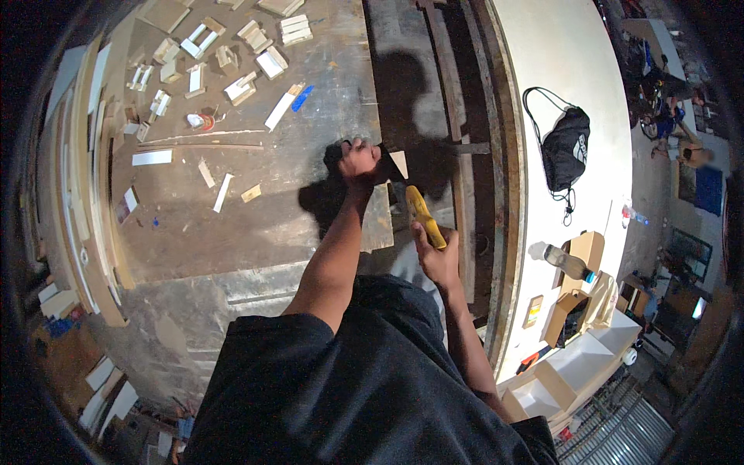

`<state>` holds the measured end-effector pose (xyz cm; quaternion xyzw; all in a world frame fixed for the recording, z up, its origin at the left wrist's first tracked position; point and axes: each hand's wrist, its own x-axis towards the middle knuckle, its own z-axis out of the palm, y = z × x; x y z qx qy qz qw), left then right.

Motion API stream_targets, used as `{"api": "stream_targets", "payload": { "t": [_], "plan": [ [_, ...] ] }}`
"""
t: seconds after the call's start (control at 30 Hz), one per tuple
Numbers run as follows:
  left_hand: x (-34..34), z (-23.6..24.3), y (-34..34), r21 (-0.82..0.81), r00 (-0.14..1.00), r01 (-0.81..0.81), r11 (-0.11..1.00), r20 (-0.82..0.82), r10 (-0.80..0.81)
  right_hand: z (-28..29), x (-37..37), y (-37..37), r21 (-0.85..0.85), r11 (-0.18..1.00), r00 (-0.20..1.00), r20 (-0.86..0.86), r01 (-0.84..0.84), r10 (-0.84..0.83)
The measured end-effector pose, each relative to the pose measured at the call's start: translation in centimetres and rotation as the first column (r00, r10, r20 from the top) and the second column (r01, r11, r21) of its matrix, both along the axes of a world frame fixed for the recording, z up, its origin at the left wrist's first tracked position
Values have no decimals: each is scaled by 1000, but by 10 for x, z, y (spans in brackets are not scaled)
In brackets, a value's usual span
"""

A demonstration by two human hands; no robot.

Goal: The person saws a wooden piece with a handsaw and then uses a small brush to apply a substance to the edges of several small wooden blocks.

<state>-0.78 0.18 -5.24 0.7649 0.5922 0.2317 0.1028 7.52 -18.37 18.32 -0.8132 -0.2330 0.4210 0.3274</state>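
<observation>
My right hand (pixel 438 260) is wrapped round the yellow handle (pixel 419 203) of what looks like a hand saw. The tool's dark blade is hard to tell from the shadow ahead of the handle. My left hand (pixel 361 161) is closed at the right edge of the brown work board (pixel 294 225), its fingers curled. Just right of those fingers a small pale piece of wood (pixel 398 163) shows, jutting past the board edge over a dark gap. The left hand appears to grip this piece, with most of it hidden.
Small wooden assemblies (pixel 203 37), offcuts (pixel 223 193) and a blue scrap (pixel 303 98) lie on the board. Long strips (pixel 93 155) line its left side. On the white surface at right are a black drawstring bag (pixel 568 147), a bottle (pixel 568 262) and cardboard boxes (pixel 587 249). A person (pixel 701 159) is at far right.
</observation>
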Motion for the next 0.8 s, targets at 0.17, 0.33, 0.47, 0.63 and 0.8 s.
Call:
{"api": "stream_targets", "payload": {
  "t": [0.17, 0.33, 0.47, 0.63, 0.8],
  "plan": [
    [7, 27, -7, -54, 999, 36, 998, 4, -36, -8, 29, -2, -92, 983, 986, -51, -160, 156],
    [-1, 19, -9, -153, 999, -51, 987, -8, 50, 1, 37, -3, -71, 988, 990, -32, -138, 136],
    [5, 22, -6, -124, 1000, -17, 992, -26, 13, -10, 30, -8, 76, 996, 970, 240, -51, 31],
    [-5, 19, -9, -165, 999, -11, 986, 30, 16, 16, 28, 0, 69, 981, 970, -152, -179, 188],
    [9, 44, -11, -191, 1000, 27, 981, 3, -27, 3, 16, -6, 88, 994, 986, -147, -67, 79]
  ]
}}
